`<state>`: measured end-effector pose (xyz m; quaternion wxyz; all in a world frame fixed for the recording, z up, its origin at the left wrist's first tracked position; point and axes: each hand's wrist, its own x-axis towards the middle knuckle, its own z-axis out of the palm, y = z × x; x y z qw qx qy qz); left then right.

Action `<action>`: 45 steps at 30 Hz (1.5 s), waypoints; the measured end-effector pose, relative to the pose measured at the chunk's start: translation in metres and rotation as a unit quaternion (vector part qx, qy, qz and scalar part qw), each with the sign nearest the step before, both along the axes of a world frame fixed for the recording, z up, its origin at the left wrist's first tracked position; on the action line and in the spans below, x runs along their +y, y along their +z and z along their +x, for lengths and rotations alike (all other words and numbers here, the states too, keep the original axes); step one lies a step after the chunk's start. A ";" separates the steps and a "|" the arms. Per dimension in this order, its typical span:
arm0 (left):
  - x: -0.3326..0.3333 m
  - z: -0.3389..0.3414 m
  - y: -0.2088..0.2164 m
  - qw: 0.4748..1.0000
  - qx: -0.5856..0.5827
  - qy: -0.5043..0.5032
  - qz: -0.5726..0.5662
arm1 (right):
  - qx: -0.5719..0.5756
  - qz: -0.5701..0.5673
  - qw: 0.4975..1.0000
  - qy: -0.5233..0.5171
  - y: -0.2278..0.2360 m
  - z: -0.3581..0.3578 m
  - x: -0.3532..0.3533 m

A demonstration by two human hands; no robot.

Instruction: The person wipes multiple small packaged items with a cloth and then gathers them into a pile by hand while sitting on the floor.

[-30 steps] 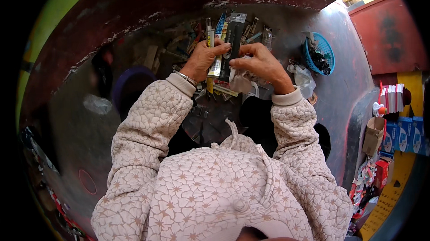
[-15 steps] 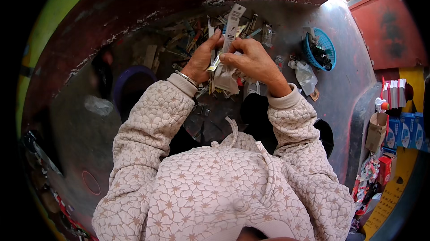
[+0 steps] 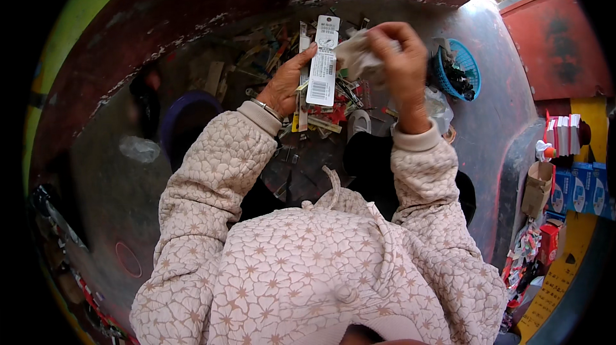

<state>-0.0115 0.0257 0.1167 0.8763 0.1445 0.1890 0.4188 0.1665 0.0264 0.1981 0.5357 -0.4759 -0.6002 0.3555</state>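
Observation:
My left hand (image 3: 287, 83) is closed on a long white packaging card (image 3: 323, 69) with a hang hole at its top and a barcode low down. The card stands upright, its printed side toward me. Behind it shows another narrow pale strip (image 3: 303, 37); whether the same hand grips that too is unclear. My right hand (image 3: 404, 66) is raised to the right of the card, pinching a crumpled off-white cloth (image 3: 359, 56) that hangs apart from it. Beneath both hands lies a heap of narrow flat packages (image 3: 256, 56) on the floor.
A blue plastic basket (image 3: 476, 69) with black items stands to the right, near a clear plastic bag (image 3: 440, 112). At left are a purple rounded rim (image 3: 172, 117) and another clear bag (image 3: 140, 150). A cardboard box (image 3: 538, 188) and blue boxes (image 3: 581, 184) line the right side.
My right hand has swung right and away from the card, carrying the cloth with it. The card has come lower, and its whole printed side now shows.

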 end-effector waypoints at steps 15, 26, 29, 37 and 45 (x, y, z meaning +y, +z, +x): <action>-0.006 -0.006 0.021 0.953 0.264 -0.023 0.149 | -0.129 -0.026 0.991 -0.003 -0.024 -0.016 0.001; -0.007 -0.001 0.011 0.909 0.325 -0.093 0.246 | -0.316 0.173 0.931 -0.066 -0.028 -0.030 -0.008; -0.009 0.000 0.018 0.869 0.367 -0.116 0.310 | -0.330 0.150 0.925 -0.112 -0.029 -0.021 0.008; -0.017 0.000 0.019 0.891 0.336 -0.131 0.277 | -0.391 0.080 0.893 -0.208 -0.031 0.024 0.048; -0.018 -0.003 0.013 0.915 0.329 -0.124 0.196 | -0.194 0.132 0.959 -0.158 -0.001 0.008 0.021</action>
